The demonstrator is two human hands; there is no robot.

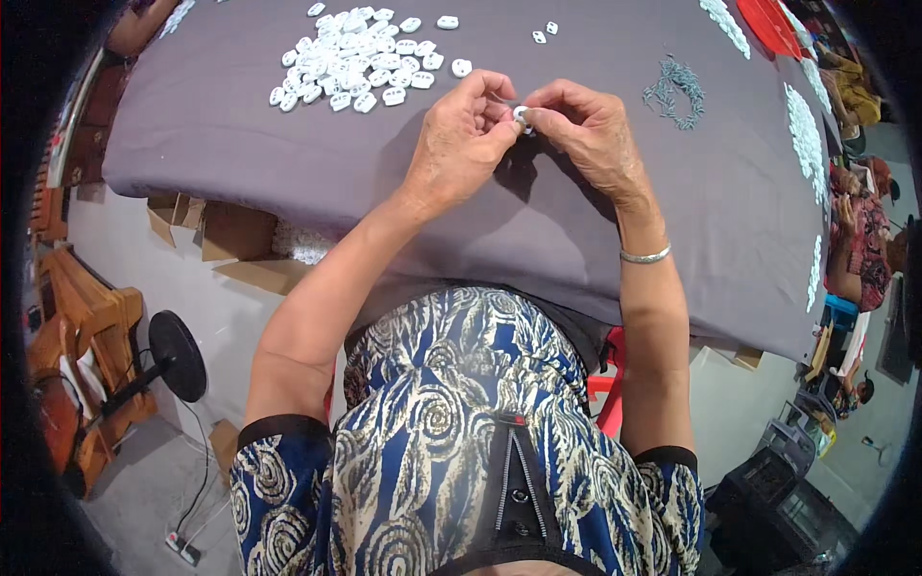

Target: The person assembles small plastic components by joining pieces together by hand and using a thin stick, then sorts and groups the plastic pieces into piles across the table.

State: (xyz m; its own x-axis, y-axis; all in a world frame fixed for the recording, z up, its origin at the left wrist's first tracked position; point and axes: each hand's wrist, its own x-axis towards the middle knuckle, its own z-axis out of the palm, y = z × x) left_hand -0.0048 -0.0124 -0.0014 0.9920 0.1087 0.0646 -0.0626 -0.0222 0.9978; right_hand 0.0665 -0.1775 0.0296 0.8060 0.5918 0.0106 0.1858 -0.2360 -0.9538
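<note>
My left hand (pixel 459 142) and my right hand (pixel 594 136) meet above the cloth-covered table, fingertips closed together on a small white plastic piece (pixel 521 113). Most of that piece is hidden by my fingers. Left of my hands lies a heap of white, rounded plastic pieces (pixel 351 62) with dark slots. A single white piece (pixel 461 68) lies at the heap's edge, just beyond my left hand. Small grey parts that look like screws (pixel 675 94) form a loose ring to the right of my right hand. Two smaller white parts (pixel 545 34) lie farther off.
A grey cloth (pixel 538 230) covers the table. More white pieces (pixel 805 139) line its right side, near a red tray (pixel 770 27). Open cardboard boxes (pixel 235 230) stand under the left edge. A black round object on a stand (pixel 178 356) and wooden furniture (pixel 91 317) are at left. Other people (pixel 864 230) are at right.
</note>
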